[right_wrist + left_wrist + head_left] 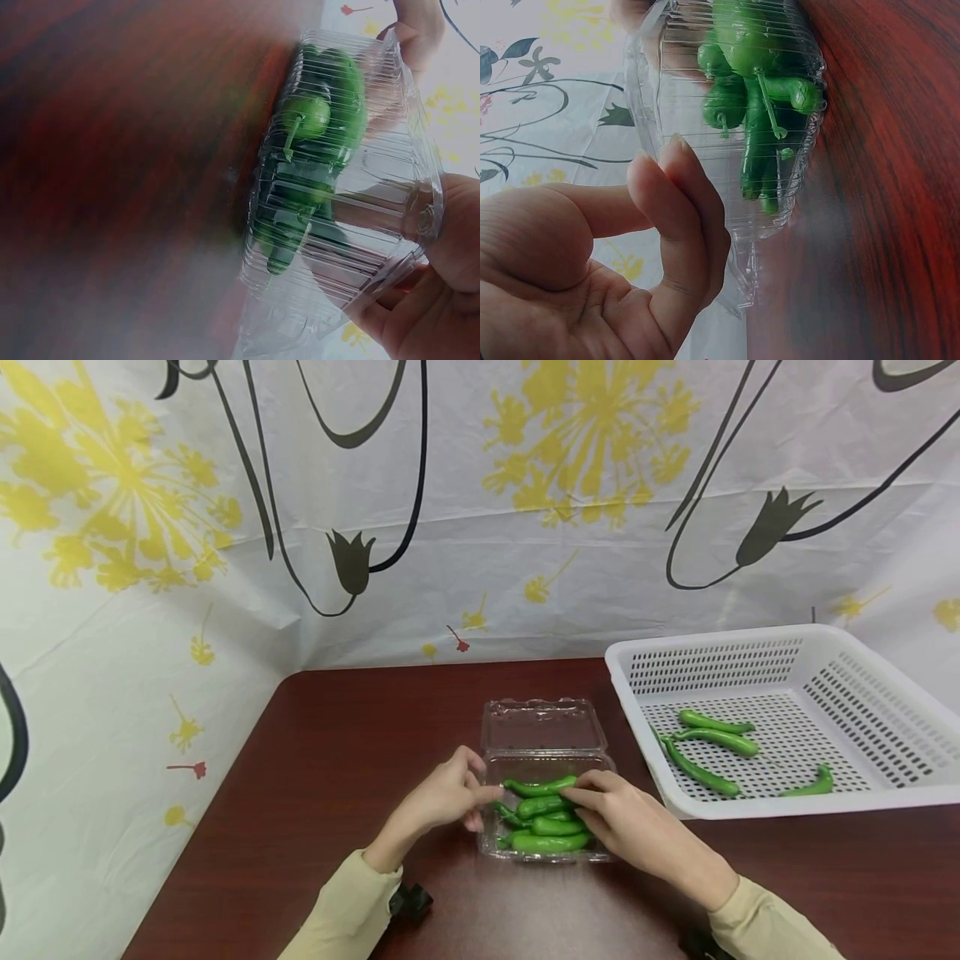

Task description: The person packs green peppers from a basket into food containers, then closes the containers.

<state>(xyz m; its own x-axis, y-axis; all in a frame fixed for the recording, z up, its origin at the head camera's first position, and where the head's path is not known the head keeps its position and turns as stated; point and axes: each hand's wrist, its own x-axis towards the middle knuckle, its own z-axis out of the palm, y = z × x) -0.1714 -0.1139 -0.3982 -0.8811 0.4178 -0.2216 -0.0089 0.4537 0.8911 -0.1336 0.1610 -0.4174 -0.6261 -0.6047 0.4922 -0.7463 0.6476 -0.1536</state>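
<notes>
A clear plastic clamshell box point(495, 768) stands on the table with its lid point(543, 727) folded back. Several green chili peppers point(551, 843) lie crosswise in it, piled on one another. My left hand point(450, 789) is at the box's left side, bent fingertips right at the side wall in the left wrist view and thumb over the rim. From the right, my right hand point(618, 818) reaches over the rim into the box. Its fingers and thumb pinch the end of an upper pepper point(543, 806); the right wrist view shows them through the clear wall point(375, 172).
A white perforated plastic basket point(630, 718) stands right of the box and holds a few more peppers point(716, 739). The dark red-brown wooden table point(360, 727) extends left of the box. A patterned white cloth point(450, 568) hangs behind.
</notes>
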